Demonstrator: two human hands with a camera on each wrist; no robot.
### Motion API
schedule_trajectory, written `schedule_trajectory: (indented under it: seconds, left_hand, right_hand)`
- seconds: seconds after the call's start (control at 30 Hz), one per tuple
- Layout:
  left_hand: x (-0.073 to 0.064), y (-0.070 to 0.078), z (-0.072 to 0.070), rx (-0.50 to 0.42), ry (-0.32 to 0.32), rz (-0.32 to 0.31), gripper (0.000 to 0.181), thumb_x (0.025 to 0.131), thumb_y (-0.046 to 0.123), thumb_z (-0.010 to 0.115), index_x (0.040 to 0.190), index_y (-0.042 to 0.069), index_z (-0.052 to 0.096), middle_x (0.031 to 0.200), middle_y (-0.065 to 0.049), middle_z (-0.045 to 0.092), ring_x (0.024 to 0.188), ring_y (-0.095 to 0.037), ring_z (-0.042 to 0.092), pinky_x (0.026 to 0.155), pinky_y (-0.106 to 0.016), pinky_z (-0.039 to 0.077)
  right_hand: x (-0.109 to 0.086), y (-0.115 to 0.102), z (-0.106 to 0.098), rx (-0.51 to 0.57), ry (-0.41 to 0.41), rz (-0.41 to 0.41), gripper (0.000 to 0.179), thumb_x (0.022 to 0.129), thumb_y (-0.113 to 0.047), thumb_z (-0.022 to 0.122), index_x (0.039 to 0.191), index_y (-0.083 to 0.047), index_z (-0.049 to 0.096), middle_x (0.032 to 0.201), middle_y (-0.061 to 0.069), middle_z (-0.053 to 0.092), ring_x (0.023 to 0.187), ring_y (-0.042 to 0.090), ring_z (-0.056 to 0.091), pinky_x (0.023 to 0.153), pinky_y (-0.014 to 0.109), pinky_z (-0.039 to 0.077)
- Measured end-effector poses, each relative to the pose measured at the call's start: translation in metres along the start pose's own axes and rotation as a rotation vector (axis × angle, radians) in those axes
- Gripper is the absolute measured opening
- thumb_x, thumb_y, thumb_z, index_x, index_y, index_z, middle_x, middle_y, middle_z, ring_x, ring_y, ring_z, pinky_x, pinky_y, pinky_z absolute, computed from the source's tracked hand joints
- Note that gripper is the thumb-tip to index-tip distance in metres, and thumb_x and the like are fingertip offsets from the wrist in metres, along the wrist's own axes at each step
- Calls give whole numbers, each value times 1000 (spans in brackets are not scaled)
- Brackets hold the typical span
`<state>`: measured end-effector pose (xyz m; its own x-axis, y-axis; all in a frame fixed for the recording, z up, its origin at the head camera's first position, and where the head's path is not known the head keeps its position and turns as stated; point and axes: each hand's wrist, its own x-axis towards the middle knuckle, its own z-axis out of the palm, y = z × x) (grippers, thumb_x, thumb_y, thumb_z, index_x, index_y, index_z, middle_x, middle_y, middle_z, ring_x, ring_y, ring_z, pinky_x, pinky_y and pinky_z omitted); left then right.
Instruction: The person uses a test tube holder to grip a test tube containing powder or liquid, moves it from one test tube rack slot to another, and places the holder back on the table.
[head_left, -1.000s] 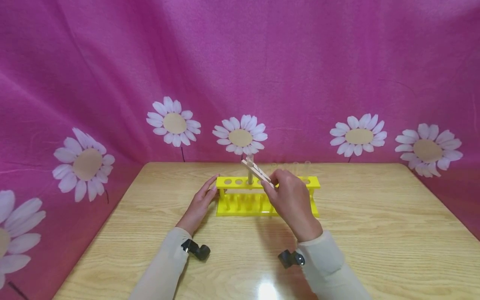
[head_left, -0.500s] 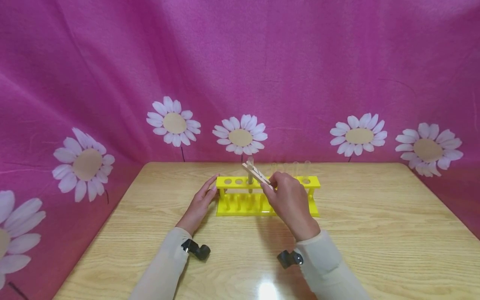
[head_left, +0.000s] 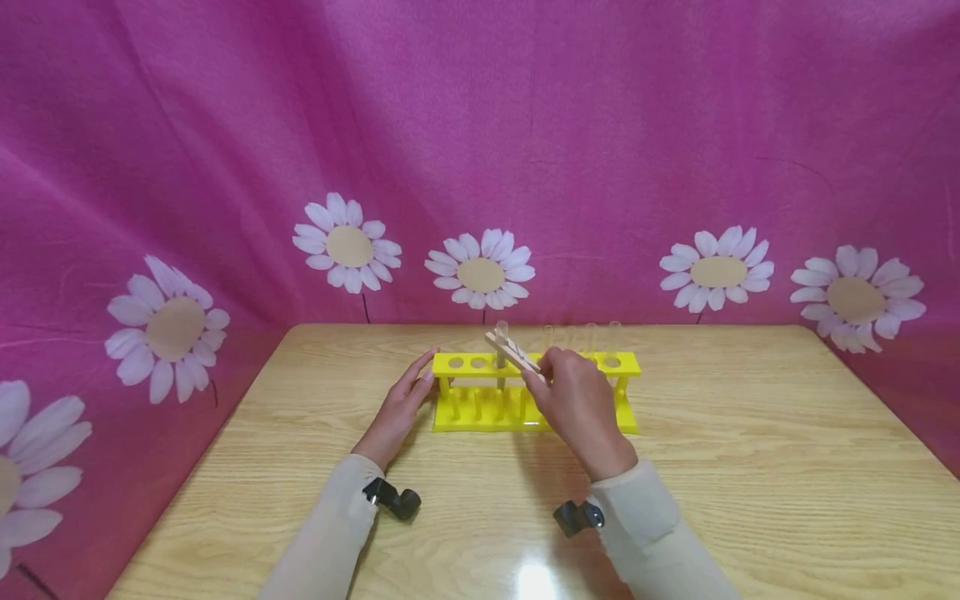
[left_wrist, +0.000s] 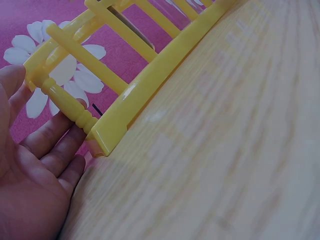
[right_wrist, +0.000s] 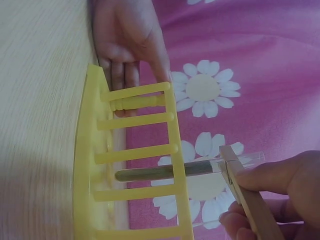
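A yellow test tube rack [head_left: 480, 425] stands on the table. At its left end my left hand [head_left: 397, 412] holds it, fingers behind the end post and thumb by the top bar. My right hand [head_left: 581, 408] grips a wooden test tube holder [right_wrist: 255, 207] between thumb and fingers. The holder's jaws clamp a clear test tube [right_wrist: 150, 173] with dark contents near its mouth. That tube passes down through the third hole from the left, its rounded bottom below the top bar and short of the base.
Several clear tubes [head_left: 615, 333] stand up from the rack's right part, partly hidden by the right hand. The wooden table [head_left: 750, 417] runs back to a pink flowered cloth [head_left: 600, 167]. Black wrist cameras [head_left: 405, 504] sit on both sleeves.
My right hand has lowered slightly, taking the holder and its tube down, so the tube reaches deeper through the rack's hole. The left hand and rack have not moved.
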<state>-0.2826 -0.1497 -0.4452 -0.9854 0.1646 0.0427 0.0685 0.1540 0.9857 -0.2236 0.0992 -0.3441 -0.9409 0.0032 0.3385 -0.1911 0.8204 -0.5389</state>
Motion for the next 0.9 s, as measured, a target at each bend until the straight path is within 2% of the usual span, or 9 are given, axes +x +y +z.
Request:
schedule_trajectory:
  seconds: [0.4,0.9]
  left_hand:
    - [0,0,0,-5,-3,3,52,100,48,43,150,35,33,149,16,36,133,-15,40,112,-42,32]
    - [1,-1,0,-12,0,1,55,99,51,44,150,34,33,150,15,35,135,-13,37,113,-42,31]
  right_hand:
    - [0,2,1,-13,-11,2,20,86,-25,74,88,-6,68,69,3,56,55,19,48,45,26,41]
    - [1,2,3,-14,-32,14,20,87,-25,74,89,-6,68,70,4,57,55,19,49,45,25,43]
